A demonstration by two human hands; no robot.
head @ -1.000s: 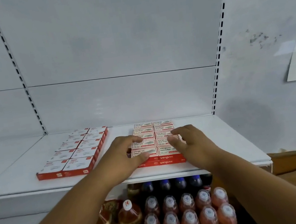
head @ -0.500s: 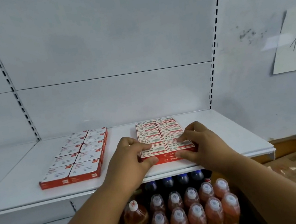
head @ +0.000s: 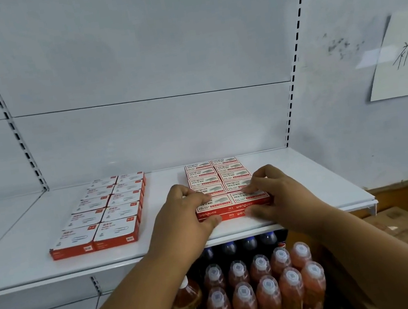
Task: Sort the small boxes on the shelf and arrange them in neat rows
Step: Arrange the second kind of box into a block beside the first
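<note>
While both hands press in on it from either side, the block of staple boxes (head: 224, 185) sits on the right half of the white shelf (head: 28, 260), close to its front edge. These boxes are red and cream, laid in two columns running back toward the rear panel, and the front face shows what looks like two layers, though the lower one is partly hidden. The left hand (head: 182, 210) has its curled fingers resting on top of the boxes at the block's left front corner, with the thumb pressed against the red front face. The right hand (head: 280, 193) mirrors it at the right front corner, fingers bent over the top of the front box and thumb against the front face, so each hand pinches the block between fingers and thumb. Well apart to the left lies a second group, the white-topped boxes (head: 103, 214) with red sides, also in two columns. Below the shelf stand bottles (head: 265, 290) with clear caps. A paper sheet (head: 405, 58) with handwriting hangs on the wall at right.
</note>
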